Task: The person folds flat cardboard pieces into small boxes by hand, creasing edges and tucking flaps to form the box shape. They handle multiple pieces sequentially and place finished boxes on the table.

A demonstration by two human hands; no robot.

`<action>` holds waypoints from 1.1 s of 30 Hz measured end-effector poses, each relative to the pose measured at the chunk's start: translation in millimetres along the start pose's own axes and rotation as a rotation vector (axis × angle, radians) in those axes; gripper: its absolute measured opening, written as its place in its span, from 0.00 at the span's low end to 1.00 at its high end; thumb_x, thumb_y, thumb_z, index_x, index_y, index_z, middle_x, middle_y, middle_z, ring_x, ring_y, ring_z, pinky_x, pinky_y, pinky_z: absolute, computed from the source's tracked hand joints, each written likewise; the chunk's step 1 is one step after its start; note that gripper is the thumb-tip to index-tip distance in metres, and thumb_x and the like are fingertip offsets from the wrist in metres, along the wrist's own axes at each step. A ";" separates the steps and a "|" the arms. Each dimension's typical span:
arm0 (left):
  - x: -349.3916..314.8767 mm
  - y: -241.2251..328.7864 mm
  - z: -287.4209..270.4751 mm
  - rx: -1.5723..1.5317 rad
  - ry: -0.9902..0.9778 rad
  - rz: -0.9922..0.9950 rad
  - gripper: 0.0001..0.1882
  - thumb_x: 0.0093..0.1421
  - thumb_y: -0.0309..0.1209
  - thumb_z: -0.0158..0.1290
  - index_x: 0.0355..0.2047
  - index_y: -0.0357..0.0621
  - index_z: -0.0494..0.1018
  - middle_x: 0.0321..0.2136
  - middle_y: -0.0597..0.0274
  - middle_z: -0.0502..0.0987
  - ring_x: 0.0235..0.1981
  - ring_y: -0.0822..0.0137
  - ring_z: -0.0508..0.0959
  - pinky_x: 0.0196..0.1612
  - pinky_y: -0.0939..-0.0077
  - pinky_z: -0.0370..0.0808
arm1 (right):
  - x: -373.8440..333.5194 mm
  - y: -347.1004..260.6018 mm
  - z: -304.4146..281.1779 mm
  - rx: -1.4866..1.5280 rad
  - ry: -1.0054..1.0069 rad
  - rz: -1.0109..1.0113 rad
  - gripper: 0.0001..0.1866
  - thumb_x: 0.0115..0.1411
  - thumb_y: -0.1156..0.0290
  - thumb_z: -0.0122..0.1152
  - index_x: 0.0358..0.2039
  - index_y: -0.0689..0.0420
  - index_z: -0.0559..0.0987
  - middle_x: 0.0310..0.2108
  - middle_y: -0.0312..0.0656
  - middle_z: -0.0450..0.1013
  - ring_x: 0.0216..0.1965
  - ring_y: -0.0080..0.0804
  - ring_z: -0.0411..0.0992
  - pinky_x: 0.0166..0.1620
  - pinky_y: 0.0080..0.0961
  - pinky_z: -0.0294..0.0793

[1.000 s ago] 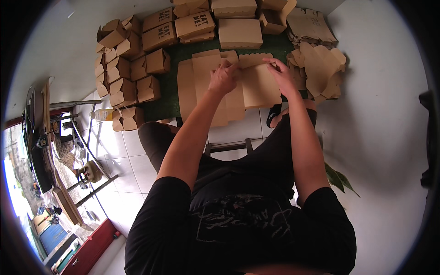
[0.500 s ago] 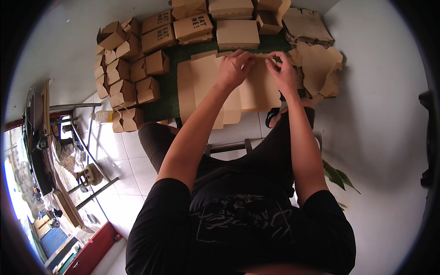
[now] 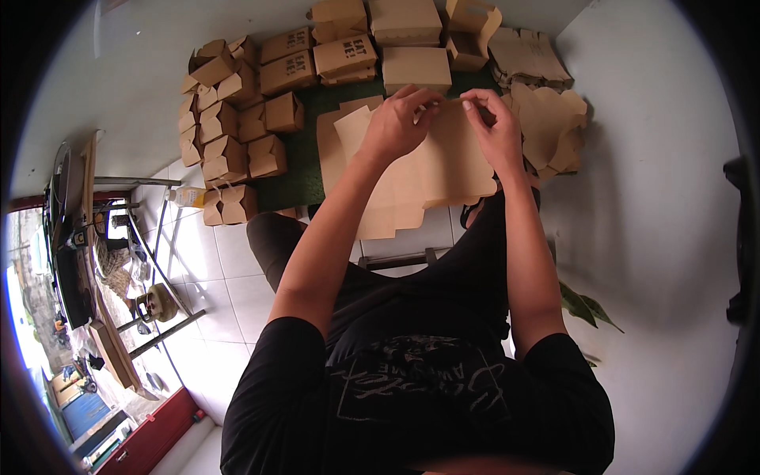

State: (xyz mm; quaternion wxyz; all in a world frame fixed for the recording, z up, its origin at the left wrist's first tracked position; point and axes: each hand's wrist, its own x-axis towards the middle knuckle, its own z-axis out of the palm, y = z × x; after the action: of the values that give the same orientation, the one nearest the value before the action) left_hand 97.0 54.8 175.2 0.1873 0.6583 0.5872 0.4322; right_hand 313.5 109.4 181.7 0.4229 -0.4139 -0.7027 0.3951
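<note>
An unfolded brown cardboard box blank [image 3: 461, 162] lies across the near edge of the table in front of me. My left hand [image 3: 400, 125] pinches its far edge with thumb and forefinger, back of the hand upward. A short way to the right, my right hand [image 3: 495, 127] grips the same edge between thumb and fingertips. The strip of edge between both hands is bent up, and part of it is hidden by the left fingers. Under the blank, another flat cardboard sheet [image 3: 331, 146] shows at its left.
Small folded boxes [image 3: 226, 123] are stacked on the left of the green tabletop [image 3: 305, 170]. Larger closed boxes [image 3: 416, 67] line the back, beside an open box [image 3: 469, 51]. Flat blanks [image 3: 546, 131] pile up at right, against the wall. A bottle [image 3: 188, 196] stands at left.
The blank has turned and slid slightly against the sheet beneath, its left flap now slanting. Both hands keep hold of the far edge. The whole view has shifted a little.
</note>
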 end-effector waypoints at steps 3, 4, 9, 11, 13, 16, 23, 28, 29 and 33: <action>0.3 1.0 -6.0 -0.007 -0.022 0.012 0.09 0.72 0.30 0.65 0.50 0.48 0.87 0.43 0.54 0.87 0.43 0.47 0.91 0.46 0.53 0.86 | -3.6 -5.8 1.0 -0.047 -0.006 -0.045 0.07 0.80 0.67 0.70 0.53 0.54 0.87 0.38 0.32 0.85 0.30 0.15 0.73 0.36 0.22 0.73; 0.5 0.0 -6.9 -0.014 -0.025 0.026 0.09 0.72 0.30 0.65 0.51 0.48 0.87 0.43 0.53 0.87 0.44 0.47 0.90 0.47 0.53 0.86 | -6.0 -6.4 2.0 -0.053 -0.005 -0.044 0.07 0.80 0.67 0.70 0.53 0.54 0.87 0.39 0.33 0.86 0.31 0.16 0.75 0.36 0.22 0.74; -0.3 -10.5 -2.6 -0.128 -0.064 0.001 0.10 0.72 0.28 0.64 0.52 0.45 0.85 0.47 0.48 0.84 0.47 0.45 0.88 0.51 0.54 0.85 | -10.1 3.1 10.7 -0.086 0.010 -0.043 0.07 0.80 0.69 0.70 0.54 0.54 0.87 0.42 0.35 0.88 0.32 0.20 0.79 0.38 0.24 0.78; -2.2 -16.6 2.5 -0.150 -0.070 -0.019 0.09 0.72 0.27 0.64 0.51 0.43 0.85 0.48 0.48 0.83 0.47 0.45 0.87 0.52 0.54 0.85 | -11.1 12.4 16.9 -0.066 0.018 -0.047 0.08 0.79 0.70 0.70 0.56 0.54 0.86 0.43 0.35 0.88 0.32 0.21 0.80 0.38 0.24 0.79; -4.3 -23.7 8.2 -0.144 -0.067 -0.038 0.09 0.72 0.27 0.64 0.51 0.42 0.84 0.49 0.48 0.82 0.47 0.45 0.87 0.53 0.54 0.84 | -13.6 22.9 19.6 -0.054 -0.004 0.018 0.10 0.79 0.72 0.70 0.57 0.55 0.86 0.43 0.35 0.89 0.34 0.23 0.82 0.40 0.26 0.80; -8.5 -34.8 14.7 -0.125 -0.044 -0.032 0.09 0.72 0.27 0.64 0.50 0.40 0.84 0.47 0.48 0.82 0.45 0.45 0.86 0.52 0.53 0.84 | -14.8 38.4 27.6 0.044 -0.064 0.023 0.11 0.78 0.74 0.69 0.58 0.57 0.85 0.45 0.37 0.89 0.39 0.25 0.85 0.44 0.28 0.82; -22.1 -28.4 4.2 -0.142 -0.125 -0.131 0.10 0.74 0.28 0.65 0.52 0.38 0.85 0.46 0.52 0.83 0.46 0.55 0.86 0.50 0.60 0.84 | -22.1 37.6 24.5 0.062 -0.220 0.188 0.12 0.76 0.77 0.68 0.57 0.61 0.86 0.47 0.41 0.90 0.45 0.25 0.87 0.50 0.28 0.84; -35.1 0.9 -21.9 -0.136 -0.125 -0.160 0.09 0.74 0.27 0.65 0.52 0.39 0.85 0.43 0.56 0.82 0.42 0.59 0.83 0.48 0.64 0.82 | -33.9 7.1 19.9 0.060 -0.234 0.191 0.11 0.77 0.75 0.70 0.57 0.60 0.86 0.40 0.33 0.86 0.38 0.16 0.78 0.43 0.22 0.78; -37.1 6.1 -25.1 -0.145 -0.138 -0.186 0.09 0.74 0.27 0.65 0.51 0.39 0.85 0.43 0.55 0.81 0.42 0.58 0.83 0.49 0.63 0.82 | -36.1 0.7 20.3 0.073 -0.221 0.175 0.10 0.78 0.76 0.70 0.56 0.60 0.86 0.37 0.30 0.83 0.36 0.11 0.73 0.40 0.19 0.74; -42.0 17.1 -33.2 -0.160 -0.192 -0.278 0.09 0.74 0.29 0.64 0.50 0.39 0.84 0.42 0.54 0.79 0.42 0.56 0.81 0.50 0.62 0.80 | -39.4 -19.2 18.1 -0.081 -0.204 0.173 0.13 0.73 0.70 0.75 0.55 0.59 0.88 0.40 0.46 0.88 0.35 0.30 0.84 0.43 0.30 0.83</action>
State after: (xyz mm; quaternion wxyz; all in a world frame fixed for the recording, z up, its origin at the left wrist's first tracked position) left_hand 83.9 2.7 191.9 0.3522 0.5919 0.6156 0.3830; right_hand 303.9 62.9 182.6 0.2968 -0.4473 -0.7191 0.4413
